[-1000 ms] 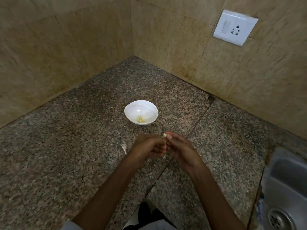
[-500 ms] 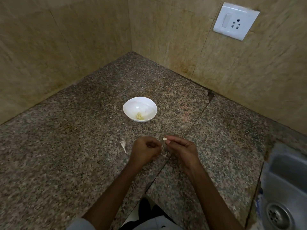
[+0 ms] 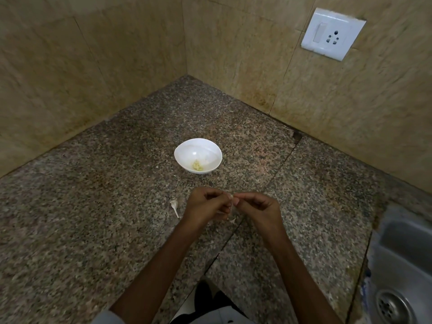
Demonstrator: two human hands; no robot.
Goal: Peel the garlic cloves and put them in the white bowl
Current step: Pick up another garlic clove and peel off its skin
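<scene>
step: peeling, mid-task | left hand [image 3: 205, 206] + right hand [image 3: 257, 206] mid-frame, both pinching one garlic clove [image 3: 230, 196] at fingertips, skin state too small to tell | white bowl [image 3: 211, 168] just above, peeled cloves [image 3: 197, 165] inside | next, likely: strip skin, short reach up, drop in bowl

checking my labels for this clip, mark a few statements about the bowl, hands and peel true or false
1. The white bowl stands on the granite counter. True.
2. The bowl is empty. False: peeled garlic lies in it.
3. The left hand and right hand pinch a garlic clove between them. True.
4. A peel scrap lies right of the right hand. False: it lies on the counter left of the left hand.
</scene>
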